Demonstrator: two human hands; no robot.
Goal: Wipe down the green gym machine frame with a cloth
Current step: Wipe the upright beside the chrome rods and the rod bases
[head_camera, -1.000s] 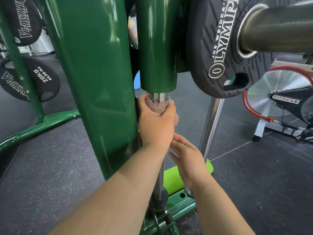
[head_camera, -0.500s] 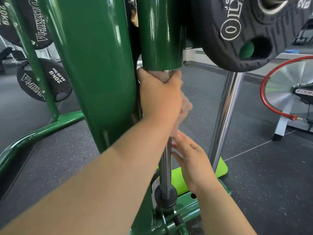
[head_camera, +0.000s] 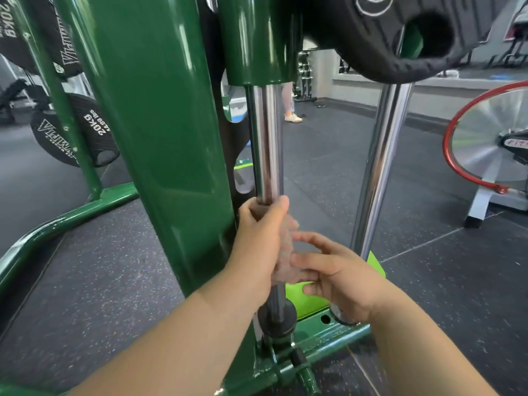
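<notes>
The floor is dark grey rubber with tiny pale specks, laid in big square tiles with thin lines between them. Far back in the room there is a pale wall, and someone's legs and light shoes stand on the floor there.

A big shiny green post of the gym machine frame stands in the middle. Just to the right of the green post is a shiny silver rod that goes up into a green tube. A second silver rod stands further right of the post. Both rods end at a green bar low on the floor, with a bright lime pad behind it.

The left hand is curled tight around the first silver rod, with a pinkish cloth squeezed between the hand and the rod. The right hand is just right of it, with loose fingers touching the hanging part of the cloth.

Above and right of the post hangs a black weight plate. Left of the post more black plates sit behind a thin green bar. Far right of the post is an exercise bike wheel with a red rim.
</notes>
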